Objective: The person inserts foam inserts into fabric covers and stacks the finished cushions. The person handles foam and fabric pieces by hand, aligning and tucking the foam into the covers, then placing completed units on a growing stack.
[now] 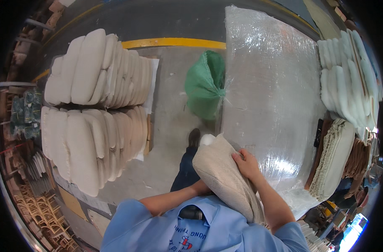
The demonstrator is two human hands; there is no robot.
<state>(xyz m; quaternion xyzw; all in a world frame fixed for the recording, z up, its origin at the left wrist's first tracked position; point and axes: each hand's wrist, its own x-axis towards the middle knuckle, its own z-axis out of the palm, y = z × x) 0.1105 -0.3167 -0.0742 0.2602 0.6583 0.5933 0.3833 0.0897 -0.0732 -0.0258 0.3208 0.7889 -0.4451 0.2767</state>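
Note:
A beige fabric cushion (219, 170) is tilted against the front of my light blue shirt. White filling (207, 139) pokes out at its far end, where the cover is open. My right hand (246, 164) grips the cushion's right edge, thumb and fingers closed on the cloth. From the left, my left hand (202, 187) reaches behind the cushion's lower left side and holds it there; its fingers are hidden by the fabric. Beyond the cushion lies a broad table (271, 92) covered in shiny clear plastic wrap.
Two stacks of beige cushions, a far one (88, 67) and a near one (80, 143), stand at left. A green sack (204, 86) hangs at the table's left side. White padding (347, 80) and folded covers (334, 159) lie at right. Wooden frames (42, 214) fill the lower left.

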